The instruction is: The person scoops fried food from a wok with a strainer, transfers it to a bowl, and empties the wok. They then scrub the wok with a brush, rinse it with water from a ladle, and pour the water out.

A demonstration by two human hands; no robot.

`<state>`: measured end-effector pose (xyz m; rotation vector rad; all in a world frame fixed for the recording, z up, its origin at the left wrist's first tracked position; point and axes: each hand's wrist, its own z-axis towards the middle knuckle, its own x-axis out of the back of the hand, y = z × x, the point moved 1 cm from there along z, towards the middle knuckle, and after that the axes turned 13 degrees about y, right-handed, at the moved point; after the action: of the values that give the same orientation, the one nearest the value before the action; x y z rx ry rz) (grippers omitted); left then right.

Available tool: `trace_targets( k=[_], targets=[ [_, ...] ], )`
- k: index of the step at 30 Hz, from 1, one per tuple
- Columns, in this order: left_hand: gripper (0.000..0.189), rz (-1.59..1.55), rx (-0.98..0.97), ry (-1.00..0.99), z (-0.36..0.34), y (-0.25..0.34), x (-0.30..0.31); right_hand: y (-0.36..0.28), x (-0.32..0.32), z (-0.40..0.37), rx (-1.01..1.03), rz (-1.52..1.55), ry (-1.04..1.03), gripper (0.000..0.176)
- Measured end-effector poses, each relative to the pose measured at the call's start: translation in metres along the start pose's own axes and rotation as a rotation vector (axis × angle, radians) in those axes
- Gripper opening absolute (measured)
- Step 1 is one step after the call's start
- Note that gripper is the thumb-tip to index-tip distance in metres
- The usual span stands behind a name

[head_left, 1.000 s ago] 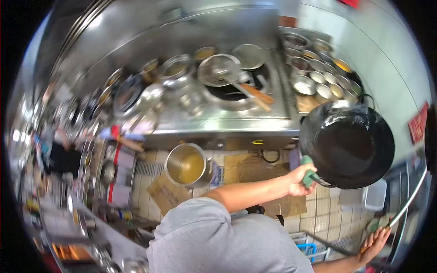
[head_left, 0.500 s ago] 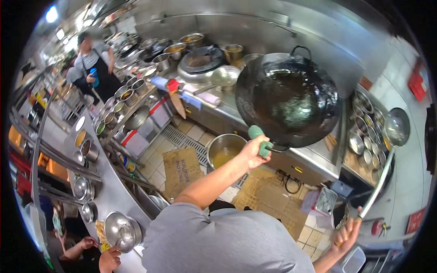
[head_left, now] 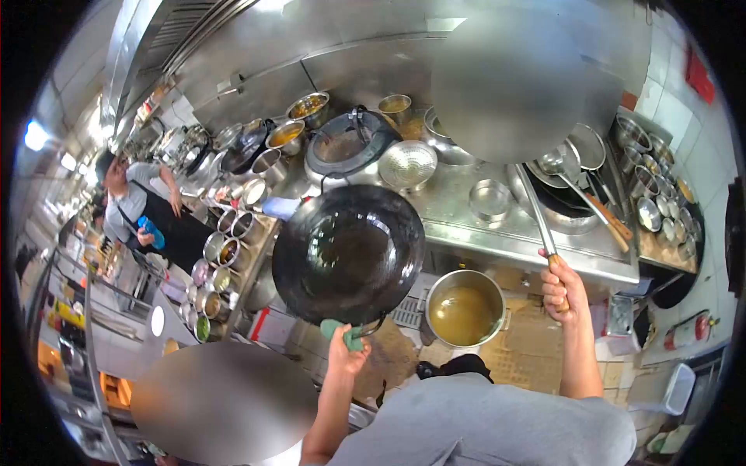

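The wok (head_left: 347,252) is big, round and black, with a shiny, dark inside. It is up in the air, tipped toward the camera, near the left end of the steel counter (head_left: 458,221). The left hand (head_left: 347,359) is closed tight around the wok's handle, which is wrapped in a soft green cloth (head_left: 342,332). The right hand (head_left: 563,289) is closed around the wooden end of a long, thin metal tool (head_left: 532,206). Its far end is hidden in a blur. Between the hands, a round steel pot (head_left: 465,272) of yellow liquid sits low by the counter.
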<state>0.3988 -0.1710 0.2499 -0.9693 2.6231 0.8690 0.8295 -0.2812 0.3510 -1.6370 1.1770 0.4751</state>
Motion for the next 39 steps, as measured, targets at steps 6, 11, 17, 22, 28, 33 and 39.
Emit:
trace_targets(
  k=[6,11,17,22,28,33,39],
  targets=[
    [0.019,-0.046,-0.063,0.056,0.008,0.052,0.039,0.027,-0.043,0.064,0.057,-0.166,0.123,0.028],
    [0.019,-0.089,-0.061,0.069,0.043,0.089,0.062,0.032,-0.073,0.156,0.176,-0.358,0.196,0.017],
    [0.018,-0.147,-0.075,0.161,0.081,0.149,0.04,0.037,-0.121,0.289,0.412,-0.71,0.361,0.01],
    [0.017,-0.064,0.019,0.176,0.14,0.246,-0.02,0.016,-0.155,0.399,0.73,-1.281,0.646,0.013],
    [0.019,0.081,0.017,0.055,0.23,0.327,-0.105,0.013,-0.158,0.557,0.669,-1.573,0.93,0.013],
    [0.016,0.144,0.035,-0.135,0.31,0.363,-0.193,0.005,-0.176,0.608,0.043,0.28,0.491,0.017],
    [0.023,0.301,0.098,-0.246,0.403,0.389,-0.262,0.022,-0.237,0.563,0.181,0.54,0.147,0.017]
  ],
)
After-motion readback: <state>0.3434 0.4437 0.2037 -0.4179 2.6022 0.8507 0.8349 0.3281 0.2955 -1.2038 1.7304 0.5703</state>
